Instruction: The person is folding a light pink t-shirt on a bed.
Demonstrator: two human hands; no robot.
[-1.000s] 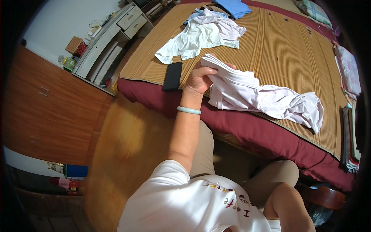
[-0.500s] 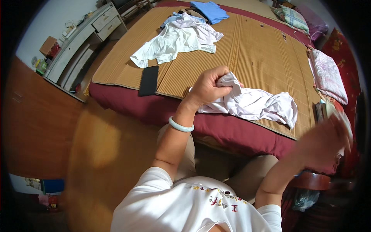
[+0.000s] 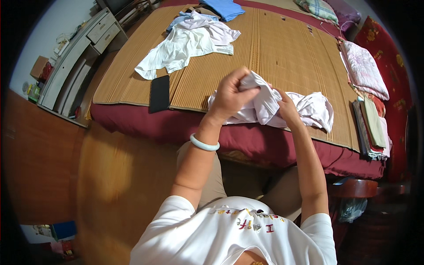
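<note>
A crumpled pale pinkish-white garment [image 3: 266,107] lies along the near edge of the bamboo mat [image 3: 247,57], partly raised. My left hand [image 3: 235,95], with a pale bangle on its wrist, is closed round a lifted fold of it. On the fold's right side my right hand [image 3: 288,108] pinches the same cloth; its fingertips are partly hidden behind the fabric. The rest of the garment trails off to the right on the mat. What kind of garment it is cannot be made out.
A dark phone [image 3: 159,94] lies left of the garment. Farther back are loose white clothes [image 3: 187,46] and a folded blue cloth [image 3: 222,9]. At the right stand folded clothes [image 3: 370,123] and a pink quilted bundle [image 3: 363,70]. A dark red stool [image 3: 353,187] is beside the bed.
My right hand has come in from the far right, where it was blurred, and taken hold of the garment. My left hand still grips its fold. The view has shifted slightly.
</note>
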